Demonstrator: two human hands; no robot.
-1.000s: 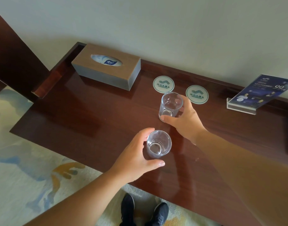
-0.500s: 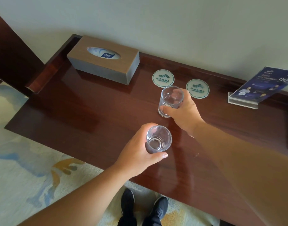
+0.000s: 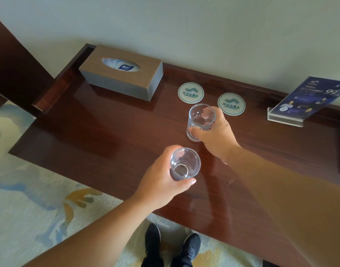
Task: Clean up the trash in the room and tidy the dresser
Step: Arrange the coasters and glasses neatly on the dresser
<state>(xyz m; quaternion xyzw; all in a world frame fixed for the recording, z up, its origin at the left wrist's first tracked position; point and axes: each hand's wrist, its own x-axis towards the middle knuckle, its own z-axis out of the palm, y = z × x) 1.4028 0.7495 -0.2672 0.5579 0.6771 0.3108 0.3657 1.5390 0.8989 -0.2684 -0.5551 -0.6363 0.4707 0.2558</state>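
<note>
Over the front half of the dark wooden dresser (image 3: 107,143), the left hand (image 3: 161,184) is wrapping round the near glass (image 3: 185,163), fingers curling behind it and the thumb lying across its lower side; the mouth of this clear tumbler is facing up toward the camera, and it is looking empty. Farther back, the right hand (image 3: 217,137) is clasping the far glass (image 3: 201,122), thumb pressing on the front near the base and fingertips showing through the wall by the rim; this one is standing roughly upright, though whether its base is touching the wood or hanging just above it is hard to tell from this angle. The two glasses are being held near each other, not touching. Just behind the far glass two round coasters are lying flat side by side, the left coaster (image 3: 191,92) and the right coaster (image 3: 231,104), the latter just beside the right hand; a tissue box (image 3: 123,74) is standing at the back left corner; a blue leaflet stand (image 3: 300,105) is leaning at the back right; black shoes (image 3: 173,245) are showing on the patterned rug (image 3: 30,199) below the dresser's front edge.
</note>
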